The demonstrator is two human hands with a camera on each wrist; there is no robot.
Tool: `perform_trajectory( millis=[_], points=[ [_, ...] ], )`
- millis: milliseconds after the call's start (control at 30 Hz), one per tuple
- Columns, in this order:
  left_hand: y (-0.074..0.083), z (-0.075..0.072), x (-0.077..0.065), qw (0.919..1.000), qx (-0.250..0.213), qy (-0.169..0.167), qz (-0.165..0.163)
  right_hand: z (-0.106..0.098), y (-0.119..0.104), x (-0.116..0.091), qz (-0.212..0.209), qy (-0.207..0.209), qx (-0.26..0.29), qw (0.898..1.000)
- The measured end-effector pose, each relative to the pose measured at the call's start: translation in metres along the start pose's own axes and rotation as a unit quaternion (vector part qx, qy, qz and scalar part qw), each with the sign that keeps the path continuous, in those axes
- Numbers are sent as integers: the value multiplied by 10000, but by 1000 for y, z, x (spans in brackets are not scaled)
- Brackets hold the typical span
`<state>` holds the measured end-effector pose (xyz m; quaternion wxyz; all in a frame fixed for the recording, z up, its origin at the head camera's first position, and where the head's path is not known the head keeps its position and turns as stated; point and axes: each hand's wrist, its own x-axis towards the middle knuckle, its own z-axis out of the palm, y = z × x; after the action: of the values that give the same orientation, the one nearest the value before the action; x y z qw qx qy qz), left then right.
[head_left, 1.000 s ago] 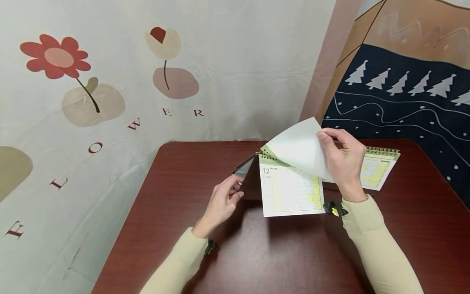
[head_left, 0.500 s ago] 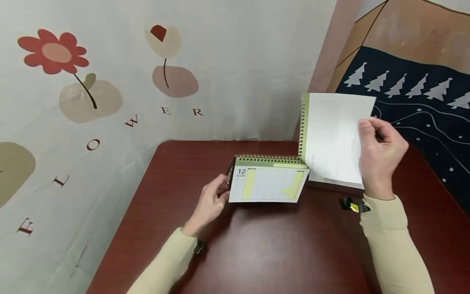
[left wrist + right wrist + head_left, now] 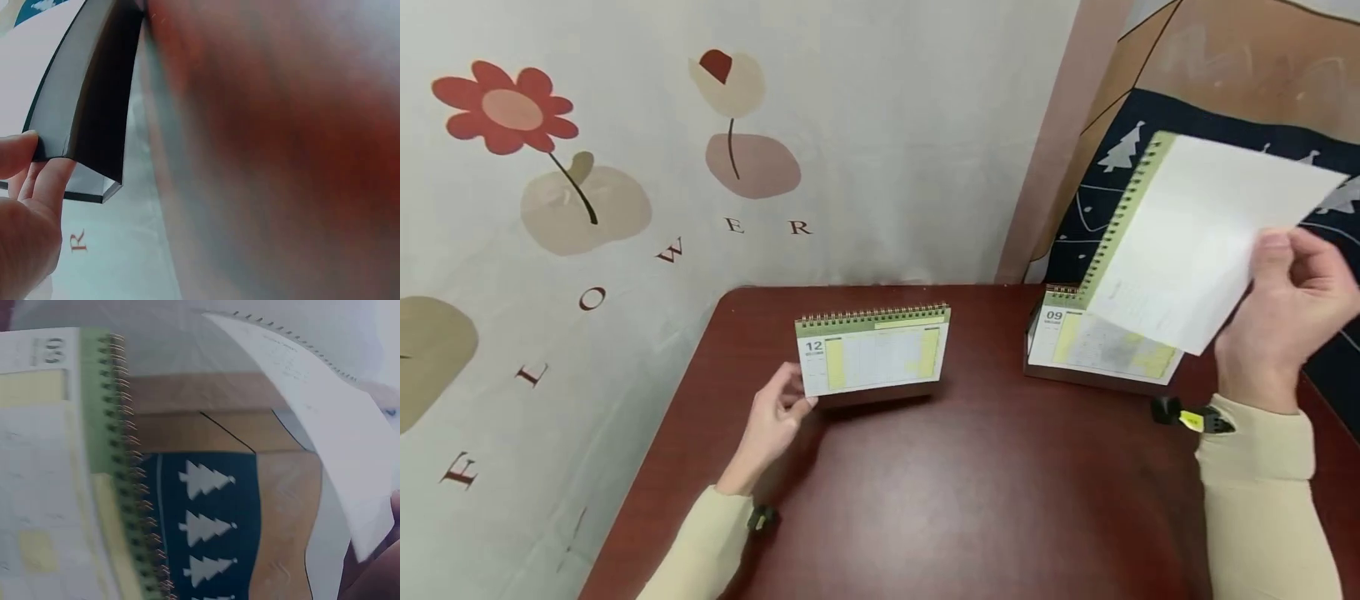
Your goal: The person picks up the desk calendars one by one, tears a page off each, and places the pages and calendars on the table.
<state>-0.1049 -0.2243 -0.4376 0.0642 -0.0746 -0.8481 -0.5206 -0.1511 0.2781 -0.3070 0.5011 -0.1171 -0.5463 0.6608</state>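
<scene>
My left hand (image 3: 771,417) pinches the lower left corner of a spiral-bound desk calendar (image 3: 872,358) showing page 12. In the left wrist view, the thumb and fingers grip its dark folded stand (image 3: 103,106) at one end. Whether its base touches the table is unclear. On the right, my right hand (image 3: 1285,317) pinches a loose calendar page (image 3: 1217,225) by its edge, its blank-looking white side facing me and its punched green strip to the left. Behind that page stands a second desk calendar (image 3: 1097,346) showing 09, partly covered by it.
Both calendars are on the dark red-brown table (image 3: 910,483), with a gap between them. A pale cloth (image 3: 887,167) printed with flowers and letters hangs behind the table. A dark tree-patterned panel (image 3: 1090,208) is at the right.
The loose page has moved right and upward, away from the 12 calendar, uncovering part of the 09 calendar. My left hand has shifted left with the 12 calendar, which now stands facing me.
</scene>
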Motion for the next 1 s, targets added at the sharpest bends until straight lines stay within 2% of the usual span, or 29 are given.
perform_trajectory(
  millis=[67, 133, 267, 367, 500, 600, 733, 800, 1000],
  points=[
    [1, 0, 4, 10000, -20, -44, 75, 1, 1, -7, -238, -213, -667, 9973],
    [0, 3, 7, 9997, -79, -184, 117, 0, 0, -16, -342, -357, -1038, 9934],
    [1, 12, 13, 9992, -255, -315, 34, 0, -6, -31, -303, -592, -838, 9943],
    [3, 17, 18, 9992, -277, -300, -9, 1, -7, -39, -201, -730, -141, 9970],
    [4, 21, 26, 9993, -150, -338, 5, -2, 1, -45, -209, -876, 198, 9957],
    [4, 23, 31, 9994, -97, -345, -24, -5, 7, -49, -441, -1042, -338, 9930],
    [5, 24, 35, 9993, -92, -347, -97, -9, 11, -59, -606, -1285, -1123, 9835],
    [5, 24, 36, 9993, -64, -345, -112, -10, 12, -65, -627, -1412, -1346, 9788],
    [7, 25, 39, 9992, -9, -356, -154, -9, 16, -80, -620, -1741, -1531, 9708]
  ],
)
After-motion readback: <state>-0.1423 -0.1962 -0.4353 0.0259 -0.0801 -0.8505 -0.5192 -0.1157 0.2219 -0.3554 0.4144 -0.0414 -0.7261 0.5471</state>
